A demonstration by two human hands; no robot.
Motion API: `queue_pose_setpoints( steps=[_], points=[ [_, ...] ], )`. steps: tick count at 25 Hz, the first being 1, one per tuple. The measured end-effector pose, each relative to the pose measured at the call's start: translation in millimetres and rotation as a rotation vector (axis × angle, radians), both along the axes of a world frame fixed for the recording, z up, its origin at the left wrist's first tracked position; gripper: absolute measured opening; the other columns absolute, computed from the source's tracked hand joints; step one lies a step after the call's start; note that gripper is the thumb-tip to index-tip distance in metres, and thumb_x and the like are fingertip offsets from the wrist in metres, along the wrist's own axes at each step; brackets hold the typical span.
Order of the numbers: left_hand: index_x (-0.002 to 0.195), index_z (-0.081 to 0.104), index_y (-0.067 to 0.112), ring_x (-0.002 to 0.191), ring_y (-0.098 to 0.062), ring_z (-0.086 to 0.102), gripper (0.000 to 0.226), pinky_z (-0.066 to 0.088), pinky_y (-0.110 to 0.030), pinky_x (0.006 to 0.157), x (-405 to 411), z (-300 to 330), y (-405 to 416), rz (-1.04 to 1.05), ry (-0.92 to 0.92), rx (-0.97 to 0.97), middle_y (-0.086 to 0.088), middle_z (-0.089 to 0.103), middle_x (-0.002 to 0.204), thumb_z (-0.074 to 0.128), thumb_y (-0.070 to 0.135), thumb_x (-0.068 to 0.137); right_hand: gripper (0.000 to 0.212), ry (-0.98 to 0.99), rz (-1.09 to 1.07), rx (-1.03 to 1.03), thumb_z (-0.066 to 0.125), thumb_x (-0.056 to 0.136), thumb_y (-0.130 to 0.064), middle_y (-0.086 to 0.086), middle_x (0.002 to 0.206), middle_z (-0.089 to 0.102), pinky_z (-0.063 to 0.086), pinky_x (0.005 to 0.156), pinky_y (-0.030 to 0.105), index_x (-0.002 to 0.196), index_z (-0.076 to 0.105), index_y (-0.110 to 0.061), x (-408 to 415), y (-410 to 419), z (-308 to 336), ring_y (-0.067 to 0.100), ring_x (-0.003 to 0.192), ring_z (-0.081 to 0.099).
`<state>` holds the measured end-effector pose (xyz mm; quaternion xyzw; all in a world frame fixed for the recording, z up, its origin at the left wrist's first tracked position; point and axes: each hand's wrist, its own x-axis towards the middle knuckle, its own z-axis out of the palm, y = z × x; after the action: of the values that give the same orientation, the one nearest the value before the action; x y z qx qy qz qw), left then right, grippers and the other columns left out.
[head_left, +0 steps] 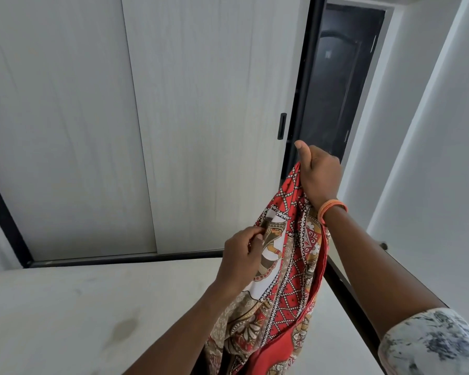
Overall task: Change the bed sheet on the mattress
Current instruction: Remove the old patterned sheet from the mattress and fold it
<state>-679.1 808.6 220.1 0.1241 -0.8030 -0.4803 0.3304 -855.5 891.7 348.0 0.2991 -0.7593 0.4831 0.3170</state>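
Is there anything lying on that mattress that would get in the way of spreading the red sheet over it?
Nothing visible does. The mattress is bare where it shows, only stained, and both the right hand and left hand already grip the red patterned sheet above it.

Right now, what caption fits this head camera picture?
Both hands, left hand and right hand, hold up a patterned red sheet over the bare mattress.

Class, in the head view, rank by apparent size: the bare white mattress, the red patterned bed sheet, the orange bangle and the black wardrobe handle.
1. Bare white mattress
2. Red patterned bed sheet
3. Orange bangle and black wardrobe handle: look alike, unranked
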Motion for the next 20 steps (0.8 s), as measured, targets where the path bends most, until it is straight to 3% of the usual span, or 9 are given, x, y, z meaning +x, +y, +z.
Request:
queue_pose_setpoints(
  steps=[2,5,9,12,16,18,20],
  points=[
    [0.094,0.067,0.021,0.077,-0.009,0.069,0.021,0.059,-0.028,0.062,5,-2,7,-0.074,0.007,0.023,0.006,0.070,0.087,0.050,0.033,0.100,0.061,0.005,-0.004,-0.004,0.040,0.099,-0.055,0.003,0.052,0.047,0.033,0.054,0.025,0.057,0.044,-0.011,-2,-2,-1,0.012,0.048,0.040],
    [0.081,0.065,0.018,0.071,-0.009,0.067,0.023,0.054,-0.022,0.054,11,-6,8,-0.021,0.006,-0.085,0.006,0.066,0.077,0.063,0.038,0.092,0.058,-0.007,-0.009,0.004,0.040,0.099,-0.056,-0.002,0.052,0.045,0.031,0.055,0.022,0.055,0.040,-0.018,-2,-1,1,0.009,0.048,0.040],
    [0.072,0.064,0.015,0.063,-0.006,0.066,0.022,0.049,-0.017,0.051,18,-9,-12,0.115,0.057,0.081,0.003,0.068,0.069,0.071,0.029,0.088,0.055,-0.021,-0.037,0.027,0.038,0.098,-0.058,-0.004,0.056,0.049,0.033,0.058,0.021,0.056,0.042,-0.023,-9,3,-2,0.007,0.052,0.046],
    [0.079,0.060,0.018,0.071,-0.005,0.068,0.016,0.051,-0.016,0.052,23,-5,-29,0.169,0.034,0.080,0.005,0.069,0.077,0.072,0.026,0.088,0.057,-0.019,-0.061,0.052,0.036,0.098,-0.061,-0.002,0.061,0.054,0.038,0.062,0.024,0.060,0.048,-0.020,-13,4,-7,0.009,0.055,0.049],
    [0.113,0.050,0.022,0.082,-0.006,0.067,0.025,0.051,-0.011,0.059,25,-13,-41,0.090,-0.101,0.001,0.005,0.066,0.087,0.065,0.023,0.093,0.056,-0.029,-0.070,0.021,0.037,0.098,-0.059,-0.006,0.056,0.048,0.032,0.057,0.021,0.056,0.043,-0.023,-15,4,-4,0.007,0.051,0.044],
    [0.108,0.063,0.019,0.084,-0.011,0.068,0.013,0.053,-0.014,0.062,26,-18,-42,0.069,-0.136,-0.084,0.004,0.069,0.088,0.057,0.023,0.098,0.060,-0.029,-0.087,0.023,0.036,0.097,-0.061,-0.004,0.058,0.052,0.036,0.060,0.022,0.060,0.049,-0.017,-18,3,-5,0.008,0.052,0.047],
    [0.093,0.069,0.016,0.080,-0.012,0.067,0.020,0.054,-0.018,0.061,27,-12,-42,0.140,-0.084,-0.056,0.004,0.070,0.086,0.052,0.022,0.100,0.061,-0.045,-0.148,0.089,0.033,0.097,-0.063,-0.001,0.066,0.058,0.041,0.064,0.025,0.068,0.055,-0.014,-19,6,-6,0.010,0.057,0.050]
  ],
)
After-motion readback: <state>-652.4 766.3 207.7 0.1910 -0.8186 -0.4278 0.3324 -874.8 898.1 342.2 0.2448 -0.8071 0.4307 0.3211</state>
